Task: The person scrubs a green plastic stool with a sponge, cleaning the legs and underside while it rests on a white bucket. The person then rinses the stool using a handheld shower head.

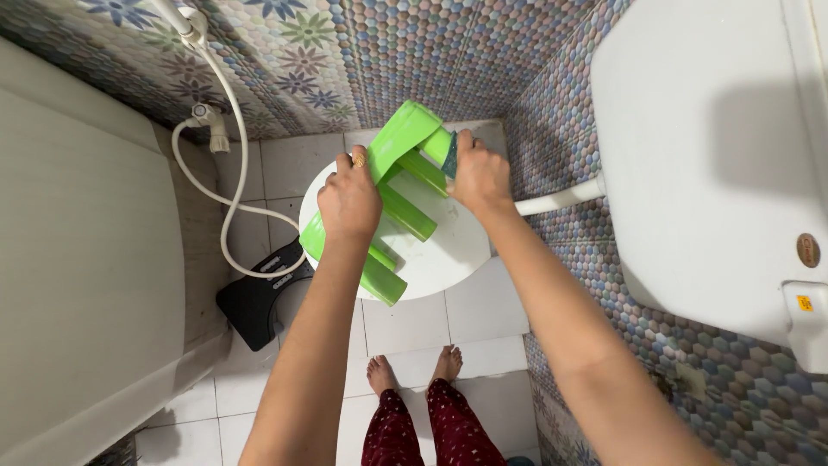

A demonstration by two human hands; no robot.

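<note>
Overhead, looking straight down into a small tiled bathroom. A bright green plastic stool point(388, 203) is held tipped on its side above a closed white toilet lid point(448, 250), legs pointing toward the near side, seat edge toward the far wall

Left hand point(349, 200) closed around the stool's seat rim on the left, fingers wrapped over the edge; a ring point(359, 160) shows on one finger

Right hand point(479, 175) closed on a small blue-green scrub pad point(450, 155), pressing it against one far leg of the stool near the seat. How much of the pad is there cannot be told; most of it is hidden by the fingers

Stool sits centre frame, between both hands, its lower legs just over the toilet lid; whether it touches the lid cannot be told

Surroundings: a white hose point(226, 173) loops down the far wall from a fitting at upper left to the floor left of the toilet. A black bathroom scale point(259, 302) lies on the white floor tiles point(405, 328), near left of the toilet. A white pipe point(561, 197) runs from the right wall toward the toilet. A large white cistern point(699, 173) fills the right side. Walls carry small multicolour hexagon mosaic point(414, 52)

Bare feet point(414, 371) and dark red patterned trousers point(423, 431) at the near edge, standing on the floor tiles
</note>
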